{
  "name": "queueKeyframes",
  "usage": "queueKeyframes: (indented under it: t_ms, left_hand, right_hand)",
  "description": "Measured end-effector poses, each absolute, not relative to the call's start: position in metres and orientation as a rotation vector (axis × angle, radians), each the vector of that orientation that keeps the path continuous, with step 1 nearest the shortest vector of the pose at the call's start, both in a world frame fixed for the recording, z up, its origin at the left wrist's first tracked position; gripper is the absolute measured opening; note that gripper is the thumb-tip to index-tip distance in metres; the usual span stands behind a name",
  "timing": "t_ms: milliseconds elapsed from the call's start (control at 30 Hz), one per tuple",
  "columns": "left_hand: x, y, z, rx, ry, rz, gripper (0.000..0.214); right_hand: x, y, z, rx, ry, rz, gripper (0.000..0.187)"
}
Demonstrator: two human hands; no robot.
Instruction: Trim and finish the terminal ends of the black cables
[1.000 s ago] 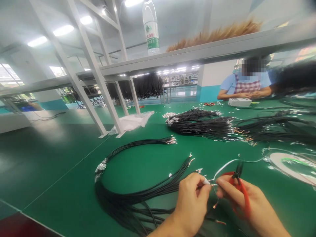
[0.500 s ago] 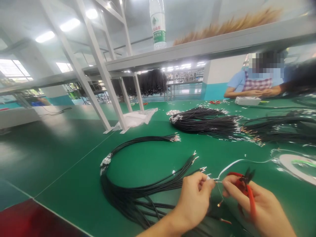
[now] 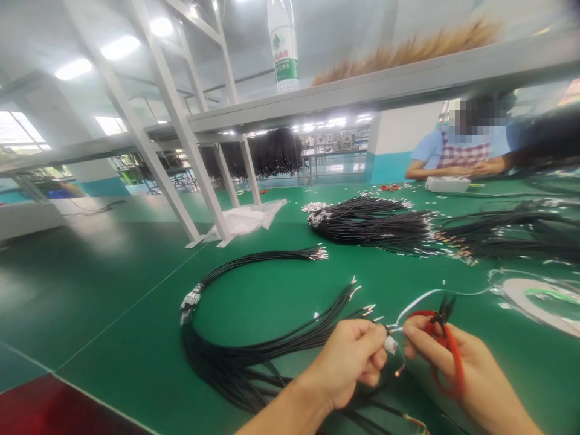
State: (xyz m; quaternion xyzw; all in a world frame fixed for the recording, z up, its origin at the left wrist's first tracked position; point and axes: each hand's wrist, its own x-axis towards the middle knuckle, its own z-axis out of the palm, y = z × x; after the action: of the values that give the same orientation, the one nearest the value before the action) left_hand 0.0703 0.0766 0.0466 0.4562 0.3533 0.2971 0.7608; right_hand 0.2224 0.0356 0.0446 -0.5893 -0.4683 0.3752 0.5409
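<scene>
My left hand (image 3: 351, 362) is closed in a pinch on a small white piece (image 3: 389, 344) at the end of a thin wire. My right hand (image 3: 446, 362) sits just beside it, fingertips pinching the same wire, with red-handled scissors (image 3: 446, 350) looped over its fingers, blades pointing up. A curved bundle of black wires with metal terminals (image 3: 254, 350) lies on the green table (image 3: 113, 290) under and left of my hands.
A larger heap of black wires (image 3: 376, 226) lies further back, more wires at the right (image 3: 512, 232). A white reel (image 3: 539, 296) sits at the right edge. White shelf legs (image 3: 194, 181) and a plastic bag (image 3: 249, 217) stand behind. A person in a blue shirt (image 3: 457, 157) works across the table.
My hands have drawn closer together, and the white piece now sits at my left fingertips. The scissors have tilted more upright. The view has shifted slightly.
</scene>
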Motion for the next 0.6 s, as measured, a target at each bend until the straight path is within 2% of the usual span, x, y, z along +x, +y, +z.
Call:
queueKeyframes:
  t_ms: [167,300,600]
  left_hand:
    - [0.0721,0.0751,0.0455,1.084,0.825,0.689,0.033]
    - [0.0742,0.0723,0.0439,1.305,0.968,0.811,0.015]
    - [0.0749,0.0727,0.0393,1.159,0.873,0.700,0.027]
  right_hand:
    - [0.2258,0.0383,0.0428,-1.411,-1.082,0.954,0.034]
    - [0.2277,0.0395,0.0408,-1.386,-1.112,0.966,0.034]
    - [0.2262,0.0389,0.0420,-1.376,-1.130,0.981,0.034]
